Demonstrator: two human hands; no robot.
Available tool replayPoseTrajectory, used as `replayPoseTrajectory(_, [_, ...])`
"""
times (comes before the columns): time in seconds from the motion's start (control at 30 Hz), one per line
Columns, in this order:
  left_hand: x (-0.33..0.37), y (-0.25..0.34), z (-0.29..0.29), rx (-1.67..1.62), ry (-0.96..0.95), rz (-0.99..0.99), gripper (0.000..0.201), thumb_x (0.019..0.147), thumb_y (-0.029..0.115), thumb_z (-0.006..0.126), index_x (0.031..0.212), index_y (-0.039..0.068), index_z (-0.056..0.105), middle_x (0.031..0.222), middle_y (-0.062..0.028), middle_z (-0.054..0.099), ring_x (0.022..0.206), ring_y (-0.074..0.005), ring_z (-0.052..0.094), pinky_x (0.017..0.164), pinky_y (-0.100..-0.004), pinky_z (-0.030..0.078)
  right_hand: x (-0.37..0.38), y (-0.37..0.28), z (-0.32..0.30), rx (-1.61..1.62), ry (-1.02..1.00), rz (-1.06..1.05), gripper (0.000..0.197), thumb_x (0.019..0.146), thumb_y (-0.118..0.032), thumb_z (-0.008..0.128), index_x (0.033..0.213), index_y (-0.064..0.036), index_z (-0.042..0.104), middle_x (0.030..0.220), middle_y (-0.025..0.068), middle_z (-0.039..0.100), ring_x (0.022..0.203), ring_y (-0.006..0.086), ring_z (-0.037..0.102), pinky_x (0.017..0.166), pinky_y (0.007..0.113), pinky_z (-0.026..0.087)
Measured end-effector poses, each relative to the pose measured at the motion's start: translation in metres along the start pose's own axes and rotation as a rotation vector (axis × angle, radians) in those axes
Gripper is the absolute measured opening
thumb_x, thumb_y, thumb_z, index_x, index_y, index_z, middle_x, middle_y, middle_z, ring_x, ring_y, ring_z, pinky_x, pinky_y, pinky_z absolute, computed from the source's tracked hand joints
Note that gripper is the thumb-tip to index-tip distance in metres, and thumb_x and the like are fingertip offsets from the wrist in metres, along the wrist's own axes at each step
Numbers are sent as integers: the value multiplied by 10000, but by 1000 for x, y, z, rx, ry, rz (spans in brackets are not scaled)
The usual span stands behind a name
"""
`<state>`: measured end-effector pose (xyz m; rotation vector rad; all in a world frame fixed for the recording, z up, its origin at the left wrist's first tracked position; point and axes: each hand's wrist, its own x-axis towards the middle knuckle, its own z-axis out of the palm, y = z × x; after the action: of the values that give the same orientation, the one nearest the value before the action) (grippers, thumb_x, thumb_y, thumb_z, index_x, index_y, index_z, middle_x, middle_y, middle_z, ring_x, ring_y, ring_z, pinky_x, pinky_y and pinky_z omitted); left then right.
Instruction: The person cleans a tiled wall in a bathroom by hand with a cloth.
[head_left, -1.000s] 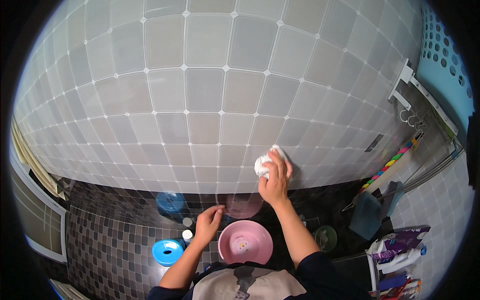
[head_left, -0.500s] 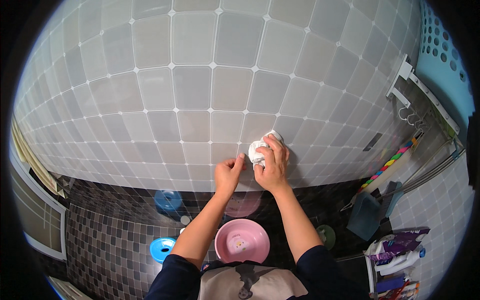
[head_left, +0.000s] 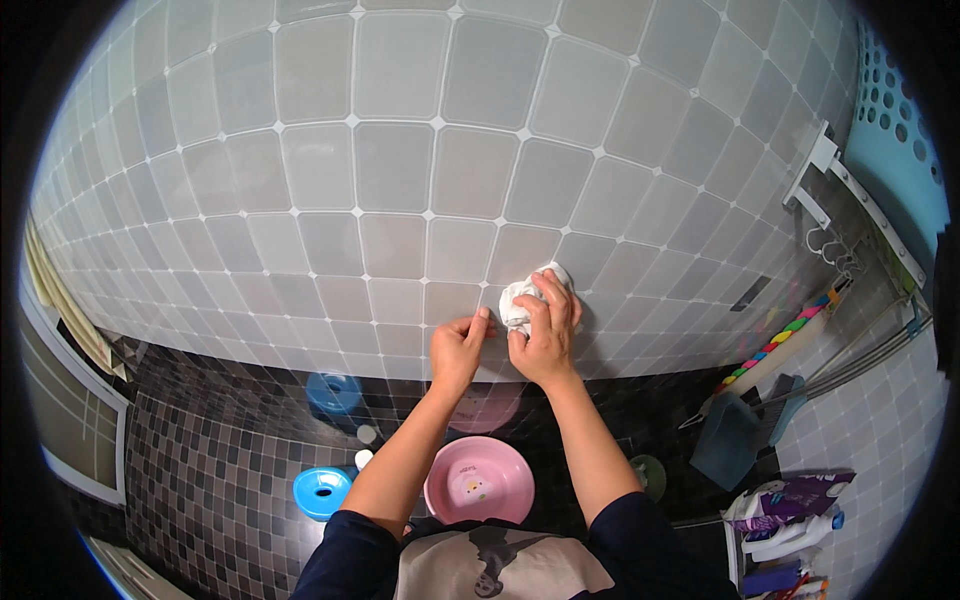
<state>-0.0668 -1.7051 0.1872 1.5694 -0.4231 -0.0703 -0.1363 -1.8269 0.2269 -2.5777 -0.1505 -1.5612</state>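
My right hand [head_left: 545,325] presses a crumpled white cloth [head_left: 518,303] flat against the grey tiled wall [head_left: 390,165], fingers spread over its top and side. Just left of it, my left hand [head_left: 460,345] is held close to the wall with its fingers curled in and the thumb pointing up; nothing shows in it. A small gap separates this hand from the cloth. Whether the left knuckles touch the tiles I cannot tell. Below and between my forearms, a pink basin [head_left: 480,447] sits on the dark floor.
Left of the basin stand a blue stool-like plastic thing [head_left: 322,493] and a small white container [head_left: 363,458]. On the right are a dustpan [head_left: 726,440], a colourful twisted pole [head_left: 780,345], a purple bag [head_left: 790,497] with bottles, and a light-blue perforated basket [head_left: 895,120] above a wall bracket.
My view has shifted slightly, so the wall tiles and floor things sit a little differently. Both hands stay nearly where they were, the right still on the cloth.
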Motion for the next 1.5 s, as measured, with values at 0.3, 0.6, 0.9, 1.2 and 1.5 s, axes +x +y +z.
replayPoseTrajectory(0.3, [-2,-3,1,-47,13,36,378,923,321,597,855,-31,717,725,-117,704,655,-142,654,636,-278,497,-4,2,-1,-4,-10,-17,372,674,-46,600,1028,-149,547,1302,72,458,1294,267,412,1050,471,264])
replayPoseTrajectory(0.6, [1,-4,0,19,8,-2,390,908,355,599,869,-11,727,743,-117,710,670,-155,662,644,-289,495,-6,1,-1,-5,-23,-12,394,668,-47,606,1043,-150,545,1315,72,450,1302,271,403,1056,482,255])
replayPoseTrajectory(0.9, [0,-9,0,-22,2,40,373,901,333,600,843,-13,725,713,-122,701,641,-141,638,627,-288,488,-10,3,-4,-20,-62,-1,413,663,-49,609,1057,-152,544,1318,68,448,1303,266,403,1069,470,248])
replayPoseTrajectory(1.2, [-28,-64,-46,193,-97,-153,338,898,306,568,843,10,721,721,-131,693,679,-186,669,663,-315,503,32,15,1,57,358,133,517,725,-93,560,1233,-29,488,1428,222,323,1347,434,272,1093,541,180])
replayPoseTrajectory(1.5, [-89,-144,-107,103,-37,-296,242,865,199,569,936,19,715,757,-84,707,684,-139,658,644,-272,501,-41,-63,107,-21,-309,-244,583,768,-208,600,1340,-243,496,1477,-6,374,1362,144,327,1074,435,228])
